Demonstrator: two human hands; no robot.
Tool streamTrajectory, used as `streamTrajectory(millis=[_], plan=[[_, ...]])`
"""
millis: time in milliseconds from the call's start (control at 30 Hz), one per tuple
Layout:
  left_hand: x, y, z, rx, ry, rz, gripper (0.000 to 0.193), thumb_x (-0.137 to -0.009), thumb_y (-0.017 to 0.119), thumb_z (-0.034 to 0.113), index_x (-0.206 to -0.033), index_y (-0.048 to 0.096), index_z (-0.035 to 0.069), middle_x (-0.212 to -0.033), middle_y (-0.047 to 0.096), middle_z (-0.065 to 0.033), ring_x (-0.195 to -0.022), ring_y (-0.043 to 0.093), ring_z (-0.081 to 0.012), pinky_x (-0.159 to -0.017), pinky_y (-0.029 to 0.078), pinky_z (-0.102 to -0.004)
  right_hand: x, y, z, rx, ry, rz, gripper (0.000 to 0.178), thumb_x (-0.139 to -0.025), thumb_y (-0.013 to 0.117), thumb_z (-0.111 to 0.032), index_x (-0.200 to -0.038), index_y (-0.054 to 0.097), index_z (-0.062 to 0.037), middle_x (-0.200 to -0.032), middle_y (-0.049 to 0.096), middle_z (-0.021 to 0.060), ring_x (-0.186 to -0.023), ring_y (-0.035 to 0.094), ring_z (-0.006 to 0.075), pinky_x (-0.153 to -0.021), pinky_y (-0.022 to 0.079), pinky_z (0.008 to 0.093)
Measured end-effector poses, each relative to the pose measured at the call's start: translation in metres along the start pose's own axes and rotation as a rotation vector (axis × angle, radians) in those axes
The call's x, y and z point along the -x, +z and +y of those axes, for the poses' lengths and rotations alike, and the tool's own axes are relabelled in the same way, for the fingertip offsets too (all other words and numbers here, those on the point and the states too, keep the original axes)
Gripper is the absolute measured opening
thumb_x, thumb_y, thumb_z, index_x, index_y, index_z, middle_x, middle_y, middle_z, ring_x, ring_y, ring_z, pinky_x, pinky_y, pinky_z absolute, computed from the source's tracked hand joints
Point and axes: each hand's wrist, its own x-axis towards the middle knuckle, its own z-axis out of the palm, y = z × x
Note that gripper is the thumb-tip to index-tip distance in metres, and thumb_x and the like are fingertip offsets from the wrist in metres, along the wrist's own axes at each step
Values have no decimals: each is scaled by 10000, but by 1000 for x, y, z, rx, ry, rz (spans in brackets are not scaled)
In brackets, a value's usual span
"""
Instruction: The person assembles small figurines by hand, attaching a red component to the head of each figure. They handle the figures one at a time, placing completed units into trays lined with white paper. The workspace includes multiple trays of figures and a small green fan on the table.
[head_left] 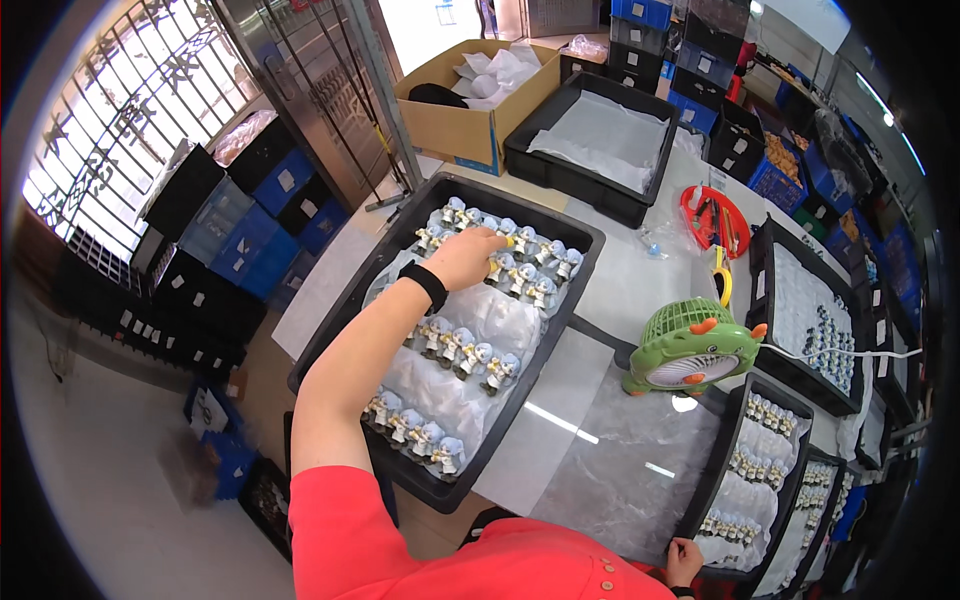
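My left hand (468, 258), with a black wristband, reaches over the far part of a black tray (578, 290). Its fingers are bent and close together among small blue-and-white figurines (520, 272). A small yellow spot shows at the fingertips; whatever they hold is hidden. More figurines stand in rows in this tray, with crumpled clear plastic sheet (497, 315) between the rows. At the lower right, my right hand (684, 562) is curled closed beside the near corner of another black tray (700, 490), with nothing visible in it. That tray also holds rows of figurines on plastic sheet.
A green animal-shaped fan (690, 350) stands on the table right of the middle. Beyond it are a red basket (715, 222) with tools, a black tray lined with white sheet (600, 135) and a cardboard box (480, 125). Stacked bins (250, 225) stand at left.
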Motion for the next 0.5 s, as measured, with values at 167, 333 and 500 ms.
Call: streamTrajectory(millis=[167,333,500], plan=[[-2,10,-10,-23,31,-31,420,-750,570,10,-1163,590,89,-1106,524,-136,-1059,513,-322,-902,433,-403,-3,2,1,62,-17,26,92,-763,652,-70,-826,651,-4,-648,570,84,-527,499,184,-523,398,308],[-10,7,-8,30,5,-57,417,-731,593,43,-1143,604,104,-1069,530,-143,-1027,518,-326,-885,441,-412,-7,-18,-20,146,92,-249,274,-901,549,-238,-1039,648,-22,-994,661,183,-942,624,339,-841,487,372],[-22,5,-4,-18,-19,-95,346,-734,621,139,-1077,625,90,-1013,615,-128,-990,537,-329,-890,429,-421,-5,-17,-21,194,119,-240,244,-897,566,-244,-1016,661,-54,-986,669,142,-929,630,305,-821,489,360]])
